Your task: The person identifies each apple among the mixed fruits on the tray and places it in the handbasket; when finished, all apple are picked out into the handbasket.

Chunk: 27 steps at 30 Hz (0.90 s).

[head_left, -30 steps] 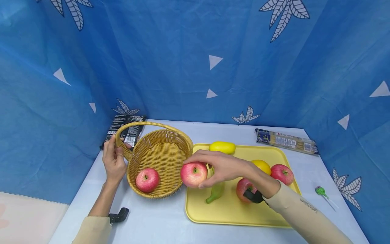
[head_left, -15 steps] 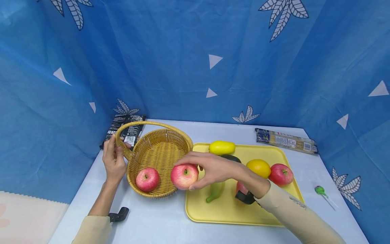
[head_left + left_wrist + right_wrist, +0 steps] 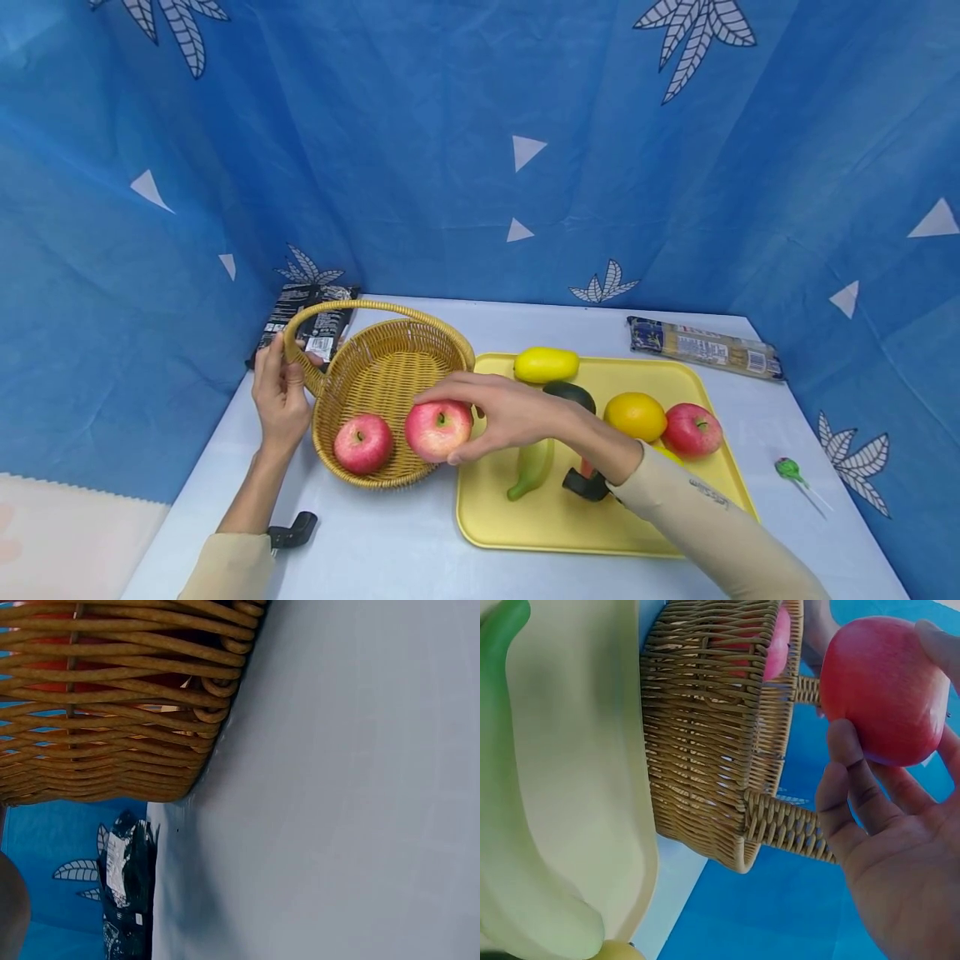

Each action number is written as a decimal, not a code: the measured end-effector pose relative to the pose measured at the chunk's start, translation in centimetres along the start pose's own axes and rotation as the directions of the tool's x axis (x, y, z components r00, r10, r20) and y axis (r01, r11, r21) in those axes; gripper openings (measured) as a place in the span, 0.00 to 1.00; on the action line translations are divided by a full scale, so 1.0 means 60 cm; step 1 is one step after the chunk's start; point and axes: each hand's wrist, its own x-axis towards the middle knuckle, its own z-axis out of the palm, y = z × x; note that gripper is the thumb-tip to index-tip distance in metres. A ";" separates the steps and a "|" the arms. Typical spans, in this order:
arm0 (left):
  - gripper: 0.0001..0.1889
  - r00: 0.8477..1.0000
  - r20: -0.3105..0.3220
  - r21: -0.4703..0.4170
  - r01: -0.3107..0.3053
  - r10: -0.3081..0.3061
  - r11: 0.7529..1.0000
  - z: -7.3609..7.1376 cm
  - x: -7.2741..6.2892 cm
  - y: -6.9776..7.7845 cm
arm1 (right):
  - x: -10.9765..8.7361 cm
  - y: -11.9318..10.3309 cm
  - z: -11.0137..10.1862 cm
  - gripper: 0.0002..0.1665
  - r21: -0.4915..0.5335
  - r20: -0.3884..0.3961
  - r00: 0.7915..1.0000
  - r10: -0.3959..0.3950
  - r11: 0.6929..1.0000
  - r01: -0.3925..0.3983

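Note:
My right hand [image 3: 487,417] holds a red apple [image 3: 438,431] between thumb and fingers, over the right side of the wicker basket [image 3: 397,375]. In the right wrist view this held apple [image 3: 885,690] is level with the basket's upper rim. A second apple [image 3: 363,444] lies inside the basket at its near left. My left hand [image 3: 281,396] grips the basket's handle [image 3: 360,305] at its left end. The left wrist view shows the basket's woven side [image 3: 112,697] close up, standing on the white table, with only an edge of the hand at the left.
A yellow tray [image 3: 525,533] right of the basket bears a green banana [image 3: 534,468], a yellow mango-like fruit [image 3: 546,364], a dark green fruit [image 3: 570,393], a lemon [image 3: 634,416] and apples. Behind lie a black packet [image 3: 300,312] and a noodle pack [image 3: 705,347]. A lollipop [image 3: 790,469] lies at right.
My right hand has carried the apple leftward from the tray's left edge to over the basket. My left hand and the basket have stayed in place.

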 end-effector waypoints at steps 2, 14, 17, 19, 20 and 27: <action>0.29 1.000 0.002 -0.001 0.003 -0.003 1.000 0.000 0.000 0.001 | 0.004 0.001 0.002 0.43 0.003 -0.002 1.000 0.000 1.000 0.000; 0.28 1.000 -0.009 0.013 0.004 -0.004 1.000 0.000 -0.002 -0.003 | 0.020 0.009 0.012 0.45 0.001 -0.003 1.000 0.017 1.000 -0.017; 0.27 1.000 -0.012 0.019 0.000 0.001 1.000 0.000 -0.001 -0.004 | 0.025 0.009 0.015 0.45 -0.009 -0.012 1.000 0.024 1.000 -0.024; 0.27 1.000 -0.014 0.022 -0.001 0.001 1.000 0.000 -0.001 -0.004 | 0.028 0.008 0.017 0.45 -0.012 -0.018 0.999 0.029 1.000 -0.029; 0.27 1.000 -0.013 0.025 0.000 0.000 1.000 0.000 0.000 -0.004 | 0.030 0.007 0.018 0.45 -0.015 -0.022 0.999 0.031 0.999 -0.031; 0.26 1.000 -0.009 0.046 0.010 -0.009 0.999 0.000 0.001 -0.001 | 0.044 0.002 0.028 0.45 -0.045 -0.031 0.998 0.054 0.997 -0.056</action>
